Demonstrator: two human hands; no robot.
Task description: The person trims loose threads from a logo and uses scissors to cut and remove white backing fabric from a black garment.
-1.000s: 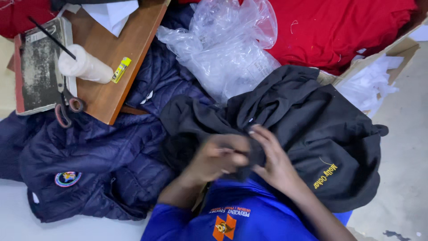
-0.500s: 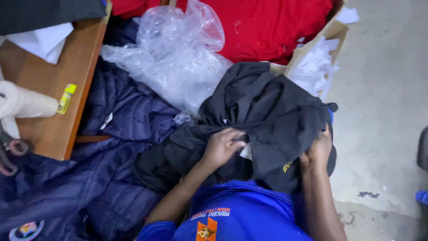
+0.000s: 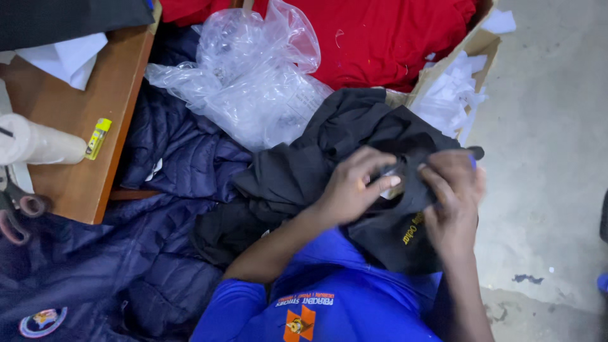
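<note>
A big soft black cloth jacket (image 3: 329,158) lies bunched on the person's lap, over a puffy dark blue jacket (image 3: 171,190). It looks light and floppy, best held by an edge. The left hand (image 3: 351,187) and right hand (image 3: 453,196) both pinch a fold of it.

I can't see what my fingers (image 3: 380,180) pinch inside the crumpled black fabric garment (image 3: 329,158); the pink-handled scissors (image 3: 16,212) are cut off at the left edge.

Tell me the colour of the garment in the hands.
Black garment, with small yellow stitching near the right hand; head view.
</note>
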